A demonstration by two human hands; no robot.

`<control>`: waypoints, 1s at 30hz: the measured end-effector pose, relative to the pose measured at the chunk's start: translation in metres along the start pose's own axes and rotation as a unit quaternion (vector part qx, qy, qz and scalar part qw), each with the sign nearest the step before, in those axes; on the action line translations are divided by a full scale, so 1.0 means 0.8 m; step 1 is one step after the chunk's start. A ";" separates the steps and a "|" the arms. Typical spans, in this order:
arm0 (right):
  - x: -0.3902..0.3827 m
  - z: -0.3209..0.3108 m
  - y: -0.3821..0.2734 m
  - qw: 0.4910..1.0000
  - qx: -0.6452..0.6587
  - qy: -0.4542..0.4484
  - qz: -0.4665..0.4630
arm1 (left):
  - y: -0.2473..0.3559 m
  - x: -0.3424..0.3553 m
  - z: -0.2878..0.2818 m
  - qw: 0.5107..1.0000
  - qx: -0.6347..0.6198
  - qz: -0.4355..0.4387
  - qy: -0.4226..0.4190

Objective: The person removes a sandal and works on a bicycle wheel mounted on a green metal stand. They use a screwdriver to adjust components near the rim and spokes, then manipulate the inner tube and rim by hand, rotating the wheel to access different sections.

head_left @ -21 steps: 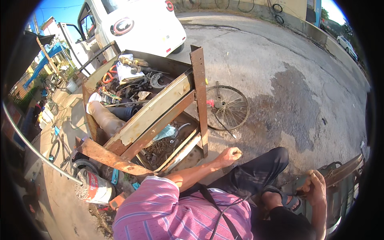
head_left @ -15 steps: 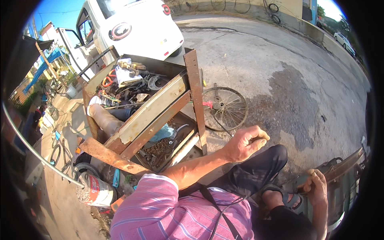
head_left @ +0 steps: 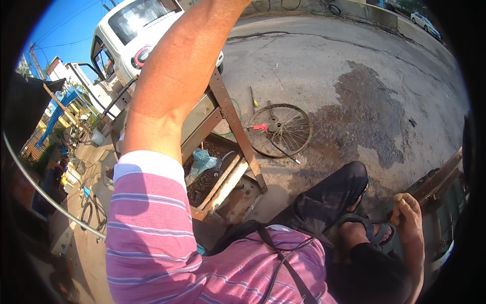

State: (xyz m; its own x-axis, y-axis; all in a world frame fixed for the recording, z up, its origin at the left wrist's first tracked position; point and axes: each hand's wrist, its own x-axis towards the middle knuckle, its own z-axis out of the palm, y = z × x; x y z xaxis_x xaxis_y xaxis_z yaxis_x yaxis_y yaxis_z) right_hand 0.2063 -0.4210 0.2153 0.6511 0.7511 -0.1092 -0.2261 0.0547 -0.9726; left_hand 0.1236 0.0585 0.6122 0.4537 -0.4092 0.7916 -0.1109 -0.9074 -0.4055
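The left forearm (head_left: 169, 76) stretches up across the rusty metal table (head_left: 240, 134); the left hand is out of view, fingers unseen. Half a second ago it hung above the bent knee (head_left: 352, 175). The right hand (head_left: 406, 215), unmoved, has curled fingers; any grip is unclear. Beside it, well right of the table's right edge, a brown bar (head_left: 438, 176) slants up rightward lengthwise.

Outdoors, strong sun. Right of van (head_left: 121, 46): pavement (head_left: 293, 61) with dark patch (head_left: 362, 111); low wall (head_left: 382, 16). Left of van: blue tarp (head_left: 53, 116).
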 end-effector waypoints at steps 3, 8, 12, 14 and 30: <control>-0.005 -0.003 0.002 1.000 -0.004 -0.004 -0.001 | -0.090 -0.071 -0.077 0.949 0.169 -0.165 -0.209; -0.023 -0.001 -0.008 0.999 -0.036 -0.014 -0.012 | -0.195 -0.317 -0.195 0.680 0.351 -0.429 -0.480; -0.027 -0.001 0.001 1.000 -0.010 -0.020 -0.017 | -0.185 -0.460 -0.248 0.504 0.299 -0.407 -0.701; -0.032 -0.004 0.001 1.000 -0.012 -0.008 -0.020 | -0.190 -0.480 -0.252 0.413 0.283 -0.324 -0.802; -0.050 -0.057 -0.004 0.988 -0.131 -0.020 0.081 | -0.238 -0.571 -0.271 0.650 0.289 -0.390 -0.585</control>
State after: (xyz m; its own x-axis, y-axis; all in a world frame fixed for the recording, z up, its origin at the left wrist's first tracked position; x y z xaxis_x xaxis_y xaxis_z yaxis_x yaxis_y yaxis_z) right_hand 0.2142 -0.4816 0.2134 0.5923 0.7612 -0.2642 -0.1264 -0.2360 -0.9635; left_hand -0.2544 0.3971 0.4270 0.5715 0.8135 0.1080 0.7539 -0.4686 -0.4605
